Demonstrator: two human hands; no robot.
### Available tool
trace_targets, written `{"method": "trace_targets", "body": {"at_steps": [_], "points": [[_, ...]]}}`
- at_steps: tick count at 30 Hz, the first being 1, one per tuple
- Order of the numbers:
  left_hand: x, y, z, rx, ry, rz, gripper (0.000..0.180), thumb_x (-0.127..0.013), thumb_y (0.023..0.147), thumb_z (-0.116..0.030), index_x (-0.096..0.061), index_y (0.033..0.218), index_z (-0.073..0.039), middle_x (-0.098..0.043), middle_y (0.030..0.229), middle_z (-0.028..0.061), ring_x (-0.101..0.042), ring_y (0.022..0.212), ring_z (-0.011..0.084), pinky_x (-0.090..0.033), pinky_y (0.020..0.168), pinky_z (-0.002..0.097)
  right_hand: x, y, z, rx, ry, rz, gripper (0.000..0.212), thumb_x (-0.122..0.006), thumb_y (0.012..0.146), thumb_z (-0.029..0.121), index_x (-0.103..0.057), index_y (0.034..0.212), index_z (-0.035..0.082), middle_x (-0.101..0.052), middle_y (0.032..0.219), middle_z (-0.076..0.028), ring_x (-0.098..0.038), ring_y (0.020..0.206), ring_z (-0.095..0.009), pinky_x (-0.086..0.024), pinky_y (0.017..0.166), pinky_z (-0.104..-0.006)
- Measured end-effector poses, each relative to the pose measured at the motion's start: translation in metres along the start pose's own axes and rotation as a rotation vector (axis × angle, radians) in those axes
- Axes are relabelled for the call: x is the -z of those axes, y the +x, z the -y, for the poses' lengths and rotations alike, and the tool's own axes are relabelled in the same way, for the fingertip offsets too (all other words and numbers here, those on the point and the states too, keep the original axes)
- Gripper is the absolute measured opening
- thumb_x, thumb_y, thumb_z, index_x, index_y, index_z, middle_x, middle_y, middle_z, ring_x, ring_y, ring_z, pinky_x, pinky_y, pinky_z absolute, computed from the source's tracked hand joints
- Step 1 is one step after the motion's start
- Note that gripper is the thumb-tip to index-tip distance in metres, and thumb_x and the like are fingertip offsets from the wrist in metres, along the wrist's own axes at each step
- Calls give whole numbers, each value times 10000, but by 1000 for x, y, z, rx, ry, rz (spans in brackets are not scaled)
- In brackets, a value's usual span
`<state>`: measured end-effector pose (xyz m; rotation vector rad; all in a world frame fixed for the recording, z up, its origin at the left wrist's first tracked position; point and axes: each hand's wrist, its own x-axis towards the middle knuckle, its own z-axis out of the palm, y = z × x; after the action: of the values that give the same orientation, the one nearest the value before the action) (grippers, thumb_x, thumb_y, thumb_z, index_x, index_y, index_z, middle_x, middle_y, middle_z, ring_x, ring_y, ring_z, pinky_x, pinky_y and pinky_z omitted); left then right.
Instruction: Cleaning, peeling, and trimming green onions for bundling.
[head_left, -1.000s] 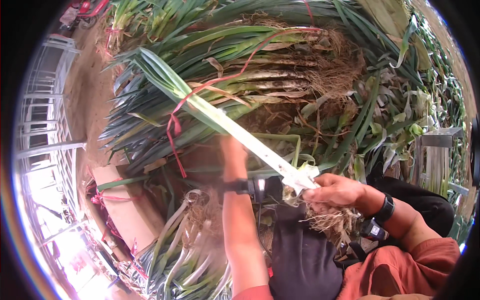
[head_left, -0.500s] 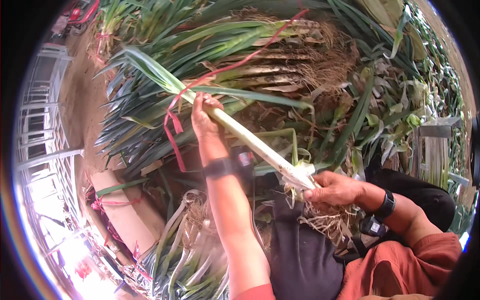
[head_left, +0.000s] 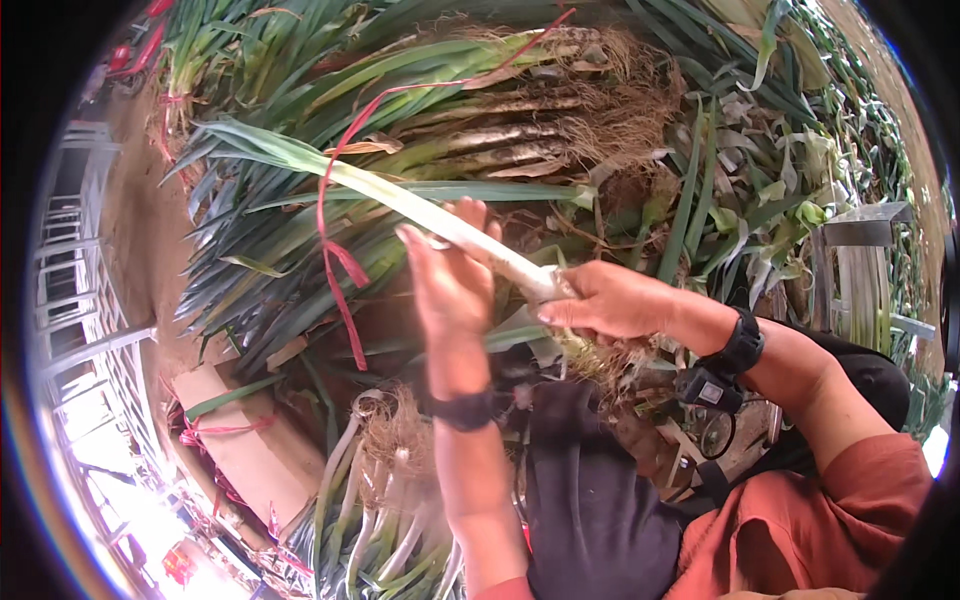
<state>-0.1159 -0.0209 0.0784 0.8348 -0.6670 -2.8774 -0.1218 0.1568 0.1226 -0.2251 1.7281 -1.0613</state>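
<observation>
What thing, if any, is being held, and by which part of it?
The right hand grips a leek near its root end; the left hand is open at mid-stalk.

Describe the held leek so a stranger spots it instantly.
Find the leek heap across the upper middle. Below its roots, the right hand grips one leek slanting up leftward. Unlike the heap's brown-streaked stems, its stem is pale.
</observation>
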Motion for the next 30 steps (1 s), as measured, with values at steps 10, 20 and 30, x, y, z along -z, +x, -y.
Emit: {"method": "trace_targets", "body": {"at_steps": [10,20,30], "points": [[13,27,-8,63,-146,-41,318,-351,959,-342,-413,893,-37,-433,696,44,-447,583,145,-421,549,272,6,44,-13,261,191,-135,594,-338,909,540,-522,1142,26,-561,1078,-131,-535,955,-176,-421,837,-318],[8,39,-18,21,33,-254,309,-374,950,-372,-392,825,-90,-398,619,8,-370,479,119,-335,455,265,-27,-26,-46,-49,838,5,496,-407,919,479,-631,939,37,-593,713,23,-509,572,-45,-419,524,-219],[9,47,9,24,202,-312,292,-374,953,-308,-399,785,-70,-414,640,25,-401,500,122,-363,486,267,-28,-78,-68,438,137,-218,266,-566,868,191,-533,1064,15,-602,859,-9,-549,739,-40,-440,612,-258]]}}
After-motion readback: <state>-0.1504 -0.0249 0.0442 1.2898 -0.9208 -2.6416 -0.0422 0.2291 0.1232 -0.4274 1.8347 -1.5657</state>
